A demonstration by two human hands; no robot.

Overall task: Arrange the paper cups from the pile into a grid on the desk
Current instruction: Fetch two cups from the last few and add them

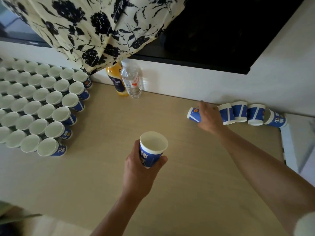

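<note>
A grid of several upright blue-and-white paper cups [39,106] covers the left part of the wooden desk [105,176]. My left hand [138,169] holds one upright cup [151,151] above the desk's middle. My right hand [208,117] reaches to the far right and grips a cup lying on its side [194,114]. That cup is the left end of a toppled row of nested cups [252,114] lying along the wall.
An orange juice bottle [115,82] and a clear water bottle [131,80] stand against the back wall. A floral curtain [95,31] hangs over the grid's far corner. A dark screen [221,31] sits above the wall ledge. The desk's right edge lies near the cup row.
</note>
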